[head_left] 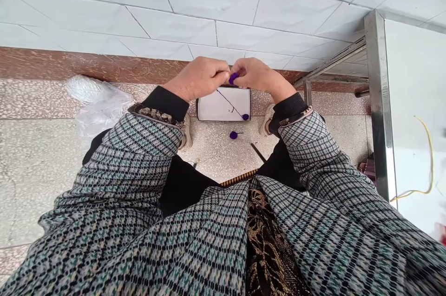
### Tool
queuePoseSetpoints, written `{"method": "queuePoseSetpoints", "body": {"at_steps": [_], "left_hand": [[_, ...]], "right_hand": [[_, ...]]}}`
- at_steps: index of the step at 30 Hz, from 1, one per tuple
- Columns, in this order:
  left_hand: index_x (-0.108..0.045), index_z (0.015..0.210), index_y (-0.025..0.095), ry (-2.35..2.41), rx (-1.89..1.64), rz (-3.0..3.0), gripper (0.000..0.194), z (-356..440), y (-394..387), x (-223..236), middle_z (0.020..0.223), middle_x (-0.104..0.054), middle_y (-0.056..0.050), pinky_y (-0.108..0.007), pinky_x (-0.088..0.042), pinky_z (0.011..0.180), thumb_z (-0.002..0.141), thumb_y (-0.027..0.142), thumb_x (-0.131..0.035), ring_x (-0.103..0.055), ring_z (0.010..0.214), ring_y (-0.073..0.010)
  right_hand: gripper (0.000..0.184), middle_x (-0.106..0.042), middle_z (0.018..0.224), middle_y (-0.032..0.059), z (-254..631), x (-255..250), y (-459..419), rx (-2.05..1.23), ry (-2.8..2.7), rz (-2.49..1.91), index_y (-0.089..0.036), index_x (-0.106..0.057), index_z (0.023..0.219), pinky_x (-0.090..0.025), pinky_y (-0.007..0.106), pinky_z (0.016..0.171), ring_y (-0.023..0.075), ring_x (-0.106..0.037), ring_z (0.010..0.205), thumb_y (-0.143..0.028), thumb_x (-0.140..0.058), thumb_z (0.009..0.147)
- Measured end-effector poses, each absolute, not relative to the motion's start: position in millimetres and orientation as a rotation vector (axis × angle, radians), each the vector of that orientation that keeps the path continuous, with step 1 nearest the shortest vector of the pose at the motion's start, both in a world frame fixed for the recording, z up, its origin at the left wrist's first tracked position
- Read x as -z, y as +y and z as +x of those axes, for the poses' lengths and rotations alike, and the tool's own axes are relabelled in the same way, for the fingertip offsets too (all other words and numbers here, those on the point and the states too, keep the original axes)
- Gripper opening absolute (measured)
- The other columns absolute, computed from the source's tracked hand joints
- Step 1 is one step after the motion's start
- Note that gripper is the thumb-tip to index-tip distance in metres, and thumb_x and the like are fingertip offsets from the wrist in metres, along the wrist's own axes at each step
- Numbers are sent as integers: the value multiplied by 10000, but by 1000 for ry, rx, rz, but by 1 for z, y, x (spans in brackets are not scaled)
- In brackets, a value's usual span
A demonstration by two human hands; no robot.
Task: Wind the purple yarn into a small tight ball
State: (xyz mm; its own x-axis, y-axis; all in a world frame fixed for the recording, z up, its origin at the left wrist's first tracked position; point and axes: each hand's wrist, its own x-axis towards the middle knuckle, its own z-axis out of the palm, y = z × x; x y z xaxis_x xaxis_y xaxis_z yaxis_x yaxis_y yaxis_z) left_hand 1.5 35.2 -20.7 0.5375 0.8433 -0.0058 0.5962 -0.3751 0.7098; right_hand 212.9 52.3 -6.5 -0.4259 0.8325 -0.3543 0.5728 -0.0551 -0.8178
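My right hand [256, 75] is closed around a small purple pom-pom [233, 78], gripping it between thumb and fingers. Right beside it, my left hand [200, 77] is pinched shut; whatever lies between its fingertips is too small to make out. Below both hands is a shallow white box [209, 108] with dark edges. A thin dark string [228, 101] with a small side branch runs across the box from under my left hand. At its lower end, by the box's near right corner, sits a second purple pom-pom [245, 117].
Another purple pom-pom [233, 135] with a short dark tail lies on the speckled floor. A clear plastic bag [101, 101] with white material rests at left. Shoes flank the box. A metal-framed table [378, 101] with a yellow wire [431, 161] stands right; a tiled wall [223, 8] rises ahead.
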Motion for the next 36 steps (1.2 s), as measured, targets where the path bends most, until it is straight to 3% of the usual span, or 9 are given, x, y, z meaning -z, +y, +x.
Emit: {"method": "queuePoseSetpoints", "body": {"at_steps": [5, 11, 15, 18, 23, 27, 30, 32, 36], "left_hand": [[-623, 838, 202, 1272, -507, 1859, 233, -5, 38, 9, 695, -528, 44, -314, -385, 767, 1061, 140, -600, -438, 747, -145], [-672, 856, 211, 1007, -517, 1707, 190, 4, 29, 5, 666, -517, 24, -317, -400, 714, 1041, 205, -630, -456, 683, -149], [-721, 816, 196, 891, -494, 1783, 162, 2, 26, 3, 713, -585, -15, -330, -410, 711, 960, 246, -665, -516, 677, -159], [-719, 786, 196, 965, -525, 1750, 156, -6, 29, 1, 694, -580, -13, -342, -414, 712, 931, 242, -687, -505, 678, -158], [-683, 752, 215, 1025, -566, 1597, 267, -16, 34, 2, 669, -596, -22, -410, -512, 824, 972, 342, -763, -545, 775, -188], [-698, 770, 206, 989, -620, 1556, 271, -9, 32, 9, 702, -602, -51, -449, -565, 793, 986, 368, -726, -601, 705, -194], [-721, 794, 201, 942, -554, 1629, 248, 1, 29, 13, 716, -637, -70, -436, -606, 770, 999, 332, -669, -644, 668, -199], [-741, 797, 200, 886, -479, 1684, 223, 6, 27, 13, 692, -640, -59, -414, -615, 758, 981, 298, -662, -622, 626, -182], [-783, 767, 190, 882, -383, 1788, 258, 11, 23, 9, 645, -629, -50, -394, -623, 745, 969, 313, -680, -659, 638, -201]], "right_hand": [[286, -655, 702, -46, 208, -14, 42, -1875, -1499, -1264, -155, -635, 916, -514, 160, 624, 65, -562, 618, 113, -640, 1014], [215, -673, 924, -21, 196, -13, 52, -1460, -1221, -1248, -232, -602, 987, -603, 183, 717, 123, -731, 821, -93, -733, 1084], [293, -664, 884, -16, 196, -7, 54, -1343, -1520, -1399, -206, -607, 894, -563, 201, 726, 123, -654, 796, 49, -724, 976], [345, -657, 769, -28, 206, -13, 50, -1543, -1802, -1422, -183, -624, 809, -485, 197, 641, 111, -576, 731, 98, -812, 880], [324, -660, 755, -41, 223, -25, 46, -1978, -1553, -1207, -202, -569, 889, -522, 171, 627, 84, -551, 632, 59, -738, 981], [283, -683, 1008, -14, 222, -31, 49, -1643, -1198, -1141, -251, -557, 1046, -622, 172, 736, 112, -661, 795, -108, -800, 1027], [140, -672, 1104, 21, 214, -31, 53, -1457, -1047, -1154, -266, -579, 1135, -662, 177, 891, 133, -721, 997, -130, -613, 1142], [202, -682, 1103, 36, 208, -27, 57, -1432, -985, -1183, -266, -585, 1113, -666, 193, 965, 143, -718, 1024, -91, -500, 1166], [291, -665, 939, 25, 206, -7, 61, -1368, -1296, -1416, -266, -552, 924, -634, 253, 755, 173, -642, 786, -4, -652, 1000]]}}
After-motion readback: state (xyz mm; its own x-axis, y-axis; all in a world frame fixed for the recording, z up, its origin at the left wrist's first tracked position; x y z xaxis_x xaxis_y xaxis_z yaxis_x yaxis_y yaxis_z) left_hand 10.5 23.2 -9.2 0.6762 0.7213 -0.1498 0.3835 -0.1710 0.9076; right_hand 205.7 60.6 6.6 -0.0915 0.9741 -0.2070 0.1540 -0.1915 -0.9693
